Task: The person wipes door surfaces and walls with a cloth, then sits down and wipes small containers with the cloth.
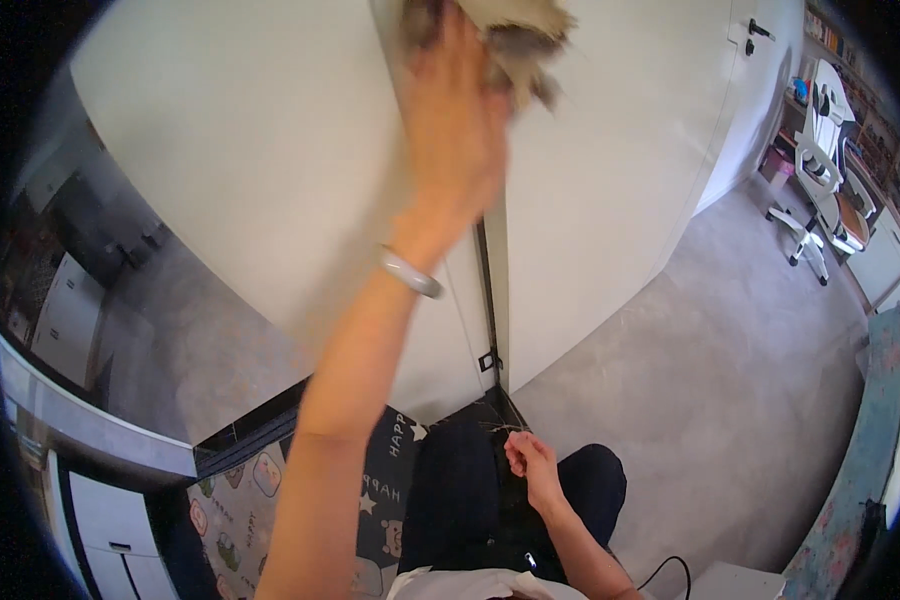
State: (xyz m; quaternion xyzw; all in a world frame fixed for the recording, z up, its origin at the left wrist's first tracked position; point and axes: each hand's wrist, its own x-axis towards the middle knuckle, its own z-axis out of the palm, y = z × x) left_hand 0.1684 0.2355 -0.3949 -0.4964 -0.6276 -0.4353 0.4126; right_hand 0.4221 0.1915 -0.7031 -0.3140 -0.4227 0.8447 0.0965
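Note:
My left hand (455, 140), with a pale bangle (410, 272) on its wrist, reaches up along the white door panel (590, 200). Under its fingers is a crumpled beige and brown cloth (515, 35), pressed to the white surface at the top of the view. Both cloth and fingertips are smeared by motion, and the upper end of the cloth is cut off. Low in front of my knees, my right hand (532, 462) is loosely curled, with nothing visible in its fingers. A dark vertical gap (487, 290) runs down the white panels between the two hands.
A patterned mat (240, 510) lies by my legs at the lower left. White cabinets (120, 530) stand beyond it. Grey floor (660, 400) stretches to the right, toward a white office chair (820, 170) and desk. A floral cover (860, 420) hangs at the right edge.

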